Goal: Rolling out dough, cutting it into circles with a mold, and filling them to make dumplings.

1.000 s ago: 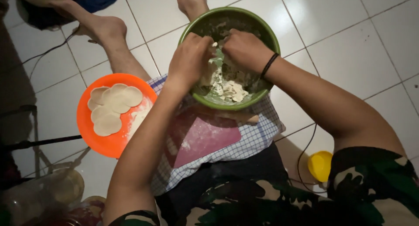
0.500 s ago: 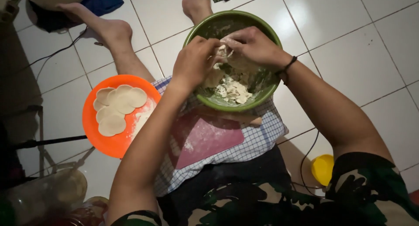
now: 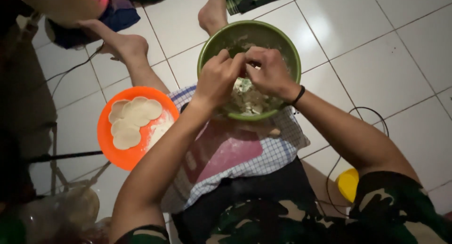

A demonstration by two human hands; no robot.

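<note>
Head view: the pale, lumpy filling with green flecks lies in the round green plastic bowl, which rests on a blue-and-white checked cloth over the person's lap. Both hands meet above the filling, at the bowl's centre. The left hand comes in from 7 o'clock, the right hand, with a black band on its wrist, from 4 o'clock. Their fingertips are pinched together against each other; whether they clamp a bit of filling or dough I cannot tell, since the fingers hide it.

Half a second ago the right hand reached further over towards 10 o'clock of the bowl and the left was lower; now the two have drawn together and lifted slightly off the filling.

At 9 o'clock of the bowl, apart from it, an orange round plastic plate holds flat pale dough discs and loose flour. A pink flat board lies on the cloth at 6 o'clock, just below the bowl. A small yellow plastic cup sits on the white tiled floor at 4 o'clock, partly behind the right arm. Bare feet show at 11 and 12 o'clock.
</note>
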